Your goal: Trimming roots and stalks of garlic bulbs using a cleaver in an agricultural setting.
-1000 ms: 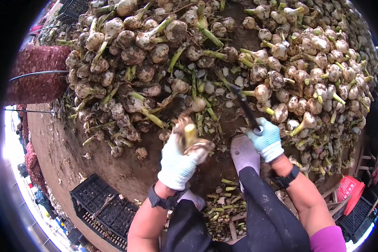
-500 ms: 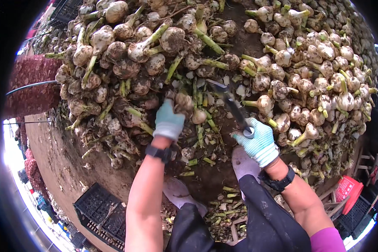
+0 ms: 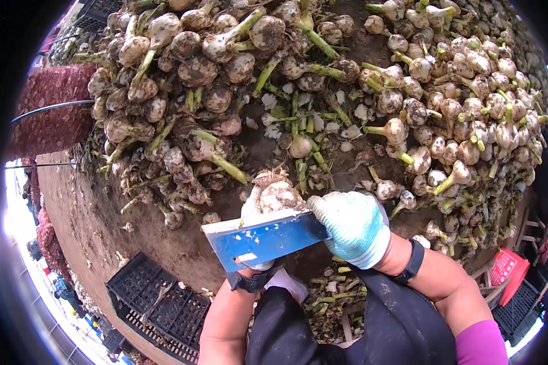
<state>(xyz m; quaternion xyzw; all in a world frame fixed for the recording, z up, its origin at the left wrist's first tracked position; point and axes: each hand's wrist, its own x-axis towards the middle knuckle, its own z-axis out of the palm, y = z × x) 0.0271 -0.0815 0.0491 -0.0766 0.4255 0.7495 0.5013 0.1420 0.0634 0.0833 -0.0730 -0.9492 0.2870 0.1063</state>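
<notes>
My right hand, in a pale blue-green glove, grips a wide knife with a blue-coated blade. Its blade points left, broad side up, right against the near side of a dirt-coated garlic bulb. Behind the blade, my gloved left hand holds that bulb, root tuft upward; most of its fingers are hidden by the knife. Just beyond lie a loose garlic bulb and scattered cut green stems on the dirt.
A heap of untrimmed, muddy garlic rises at the left, and a large pile of garlic spreads at the right. Black crates stand at lower left, near a filled red mesh sack. Stem scraps lie between my legs.
My left hand has drawn a garlic bulb back from the heap toward my body. The right hand has swung the knife leftward across to it, turning the blade broadside.
</notes>
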